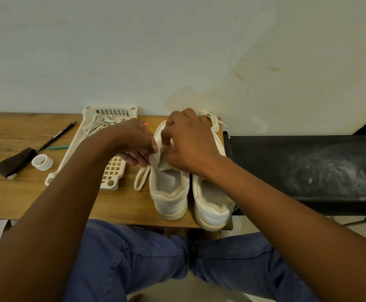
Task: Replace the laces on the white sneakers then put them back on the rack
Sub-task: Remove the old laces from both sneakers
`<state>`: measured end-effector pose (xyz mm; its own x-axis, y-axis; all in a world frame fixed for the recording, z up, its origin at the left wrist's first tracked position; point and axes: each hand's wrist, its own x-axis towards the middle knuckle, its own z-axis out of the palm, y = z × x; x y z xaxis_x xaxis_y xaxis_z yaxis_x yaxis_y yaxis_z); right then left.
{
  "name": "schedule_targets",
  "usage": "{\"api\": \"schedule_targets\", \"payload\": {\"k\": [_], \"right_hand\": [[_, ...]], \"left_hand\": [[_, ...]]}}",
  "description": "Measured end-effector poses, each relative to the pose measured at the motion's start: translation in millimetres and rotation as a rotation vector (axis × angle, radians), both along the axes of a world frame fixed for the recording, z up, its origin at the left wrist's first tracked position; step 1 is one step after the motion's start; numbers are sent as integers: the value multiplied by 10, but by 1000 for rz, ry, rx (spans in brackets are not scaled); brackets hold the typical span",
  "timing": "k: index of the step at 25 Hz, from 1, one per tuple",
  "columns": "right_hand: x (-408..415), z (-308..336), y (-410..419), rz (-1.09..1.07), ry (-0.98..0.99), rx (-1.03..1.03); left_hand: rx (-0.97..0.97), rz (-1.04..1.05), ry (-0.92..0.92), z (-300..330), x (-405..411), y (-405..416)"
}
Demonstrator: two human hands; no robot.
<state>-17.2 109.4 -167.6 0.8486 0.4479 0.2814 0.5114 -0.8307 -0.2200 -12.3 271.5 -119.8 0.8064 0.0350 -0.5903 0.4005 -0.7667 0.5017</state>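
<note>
While both hands work: sneakers (190, 192) side by side on counter (14, 192)
Left hand (134, 142): fingers pinch left sneaker's tongue
Right hand (190, 140): fingers closed at its eyelets; lace (141, 178) trails beside tray (77, 147)

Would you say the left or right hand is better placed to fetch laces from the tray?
Left, probably: the left hand is beside the tray holding spare laces; the right hand is farther away.

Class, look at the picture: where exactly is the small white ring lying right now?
The small white ring lies on the left part of the wooden table, between the dark brown cloth and the cream plastic tray.
</note>
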Motion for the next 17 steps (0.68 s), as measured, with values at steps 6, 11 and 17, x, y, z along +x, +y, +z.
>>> {"api": "schedule_targets", "payload": {"k": [6,11,17], "right_hand": [[200,142,-224,-306,45,317],[9,2,3,94,122,-123],[137,147,-160,-359,-43,317]], "left_hand": [[5,-14,19,19,5,-16],[10,-6,14,21,3,-14],[8,-10,17,28,-19,-34]]}}
